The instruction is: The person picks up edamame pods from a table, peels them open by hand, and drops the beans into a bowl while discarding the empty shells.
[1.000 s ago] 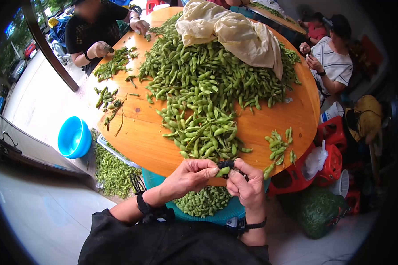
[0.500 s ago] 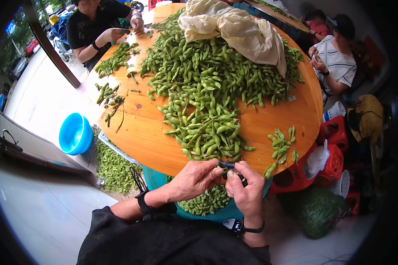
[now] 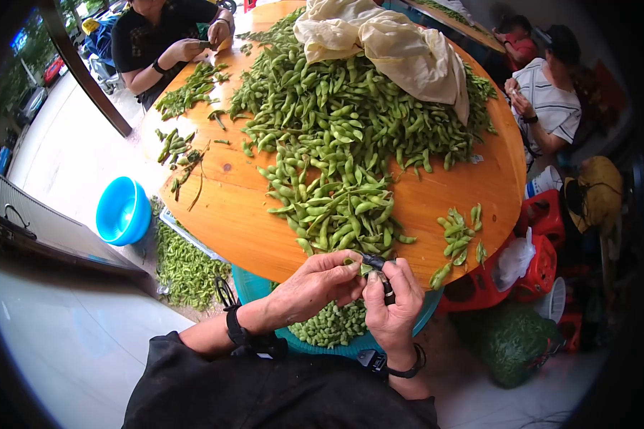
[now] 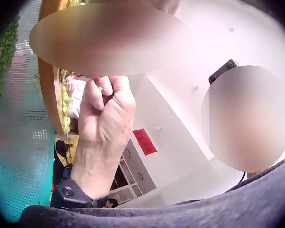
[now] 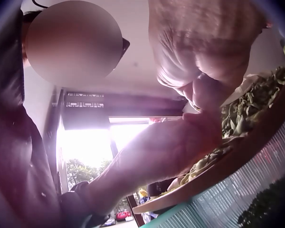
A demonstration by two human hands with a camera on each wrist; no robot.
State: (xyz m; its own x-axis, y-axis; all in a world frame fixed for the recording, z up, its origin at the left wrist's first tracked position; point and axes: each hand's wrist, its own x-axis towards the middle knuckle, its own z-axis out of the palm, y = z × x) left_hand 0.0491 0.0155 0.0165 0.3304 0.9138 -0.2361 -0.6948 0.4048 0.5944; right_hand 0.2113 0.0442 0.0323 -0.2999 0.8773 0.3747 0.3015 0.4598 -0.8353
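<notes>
At the near edge of the round wooden table (image 3: 257, 243), my left hand (image 3: 315, 289) pinches a green pod (image 3: 366, 269) between thumb and finger. Close against it, my right hand (image 3: 395, 304) grips a small black tool (image 3: 373, 262), its fingers curled round it. The left wrist view shows the left hand (image 4: 107, 111) with curled fingers; the right wrist view shows the right hand (image 5: 199, 47) meeting the left, the pod hidden. Below both hands, a teal basket (image 3: 247, 286) holds shelled beans (image 3: 329, 325). A pod heap (image 3: 336, 150) lies beyond them.
A cream cloth (image 3: 401, 53) lies on the heap. A few pods (image 3: 458, 232) lie to the right. Left of the table are a blue basin (image 3: 123, 211) and a crate of pods (image 3: 182, 264); red stools (image 3: 540, 264) stand right. People sit across the table and at the right.
The pod between my hands looks smaller and more hidden than a second ago. The black tool has shifted slightly, and the right hand has turned a little. The person across has moved their hands together.
</notes>
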